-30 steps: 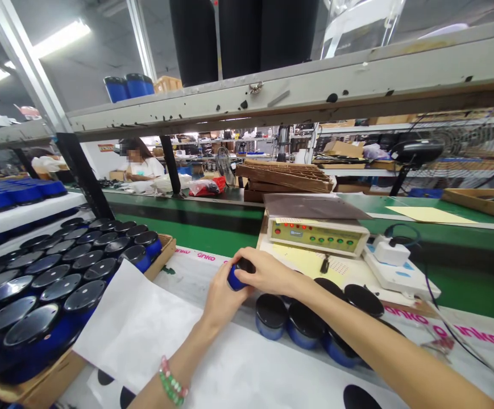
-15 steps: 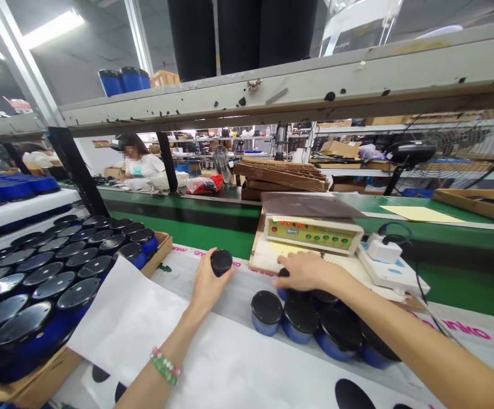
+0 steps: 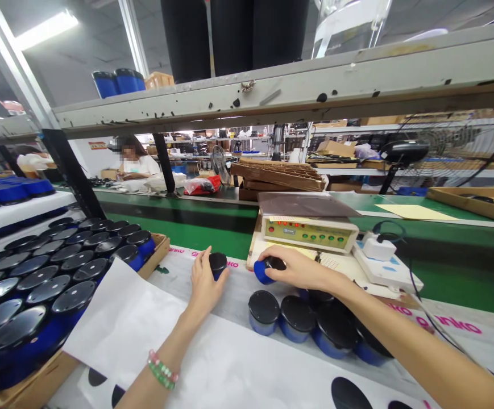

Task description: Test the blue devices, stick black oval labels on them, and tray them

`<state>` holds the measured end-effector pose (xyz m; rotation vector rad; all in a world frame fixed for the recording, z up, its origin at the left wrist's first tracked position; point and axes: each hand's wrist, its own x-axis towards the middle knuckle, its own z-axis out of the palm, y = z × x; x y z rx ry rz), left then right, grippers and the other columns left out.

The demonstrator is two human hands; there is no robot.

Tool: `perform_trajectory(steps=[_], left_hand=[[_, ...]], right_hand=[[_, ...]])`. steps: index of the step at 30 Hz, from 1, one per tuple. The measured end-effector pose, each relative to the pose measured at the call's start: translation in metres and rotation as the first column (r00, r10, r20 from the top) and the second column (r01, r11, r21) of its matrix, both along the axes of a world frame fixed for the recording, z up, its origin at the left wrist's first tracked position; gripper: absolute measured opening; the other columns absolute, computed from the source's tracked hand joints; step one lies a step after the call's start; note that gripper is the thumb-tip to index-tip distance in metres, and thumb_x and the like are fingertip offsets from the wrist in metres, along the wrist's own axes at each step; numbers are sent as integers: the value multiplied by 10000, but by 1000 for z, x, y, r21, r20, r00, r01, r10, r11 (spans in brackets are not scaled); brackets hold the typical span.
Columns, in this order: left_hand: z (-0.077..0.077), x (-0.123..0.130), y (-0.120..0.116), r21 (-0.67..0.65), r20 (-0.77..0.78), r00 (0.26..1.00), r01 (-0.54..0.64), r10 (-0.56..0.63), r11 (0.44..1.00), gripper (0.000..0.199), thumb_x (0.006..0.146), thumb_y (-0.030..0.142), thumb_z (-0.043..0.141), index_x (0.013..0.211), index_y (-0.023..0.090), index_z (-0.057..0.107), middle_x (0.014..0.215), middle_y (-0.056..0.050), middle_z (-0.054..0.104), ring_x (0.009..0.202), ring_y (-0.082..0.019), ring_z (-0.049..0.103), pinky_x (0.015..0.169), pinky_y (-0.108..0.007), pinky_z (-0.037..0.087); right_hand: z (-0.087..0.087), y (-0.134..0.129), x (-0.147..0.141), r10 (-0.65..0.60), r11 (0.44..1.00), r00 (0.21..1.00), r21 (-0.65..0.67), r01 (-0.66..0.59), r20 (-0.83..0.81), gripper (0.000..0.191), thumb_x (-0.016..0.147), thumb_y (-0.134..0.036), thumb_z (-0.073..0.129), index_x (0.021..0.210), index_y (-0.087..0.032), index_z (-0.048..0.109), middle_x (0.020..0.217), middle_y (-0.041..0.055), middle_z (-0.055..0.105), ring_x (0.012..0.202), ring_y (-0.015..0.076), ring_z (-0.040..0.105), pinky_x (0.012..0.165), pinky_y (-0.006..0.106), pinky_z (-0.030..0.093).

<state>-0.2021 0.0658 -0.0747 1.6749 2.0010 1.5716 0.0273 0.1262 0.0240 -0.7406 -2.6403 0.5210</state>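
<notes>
My left hand (image 3: 206, 279) is closed around a small canister with a black top (image 3: 218, 264), near the back edge of the covered bench. Farther right, my right hand (image 3: 295, 267) grips a blue canister with a black end (image 3: 264, 271), tilted on its side above the bench. Several blue canisters with black tops (image 3: 298, 318) stand upright below my right forearm, which partly hides them. A white sheet with black round spots (image 3: 225, 358) lies in front of both hands.
At left, a cardboard tray (image 3: 161, 250) holds rows of blue, black-topped canisters. Behind my right hand stands a control box (image 3: 310, 233) with red digits, beside a white power strip (image 3: 385, 264). A shelf beam (image 3: 285, 85) crosses overhead. A person (image 3: 136, 159) sits beyond the green belt.
My right hand has lifted a blue canister from the group and moved it slightly left, tilting it. My left hand keeps its canister in nearly the same place. The view has shifted slightly.
</notes>
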Motion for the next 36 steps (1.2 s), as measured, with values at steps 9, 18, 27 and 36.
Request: perform_trajectory(steps=[9,18,27,36], left_hand=[[15,-8,-4,141,197,976,-127,98,982,326,955,406,360,1195,213,467,1220,-90,503,1172,-228,458,1028,-437,336],[28,-4,-18,167,62,997,42,-53,985,300,951,387,344,1109,192,509,1179,-110,516,1184,-249,434,1061,-483,273],[43,50,-50,-310,-173,748,576,-641,756,620,675,221,723,1262,273,530,1238,-51,592,1102,-267,577,959,-388,443],[49,88,17,-379,-63,802,532,-594,757,564,749,361,668,1254,172,500,1263,-119,574,1104,-266,580,945,-383,460]], right_hand=[[-9,-40,-79,174,983,982,50,-178,80,224,795,-182,548,990,-186,658,987,63,623,856,194,602,779,308,461],[11,-34,-53,102,995,967,-9,-103,234,598,870,-505,523,1361,-176,428,1242,150,512,1051,272,560,898,409,447],[-2,-79,76,-167,986,906,91,142,390,678,808,-374,624,1411,-161,400,1432,136,414,1340,325,296,1082,510,271],[0,-109,173,-495,868,827,176,463,264,518,904,-538,415,1303,-227,522,1308,98,548,1199,303,486,984,502,398]])
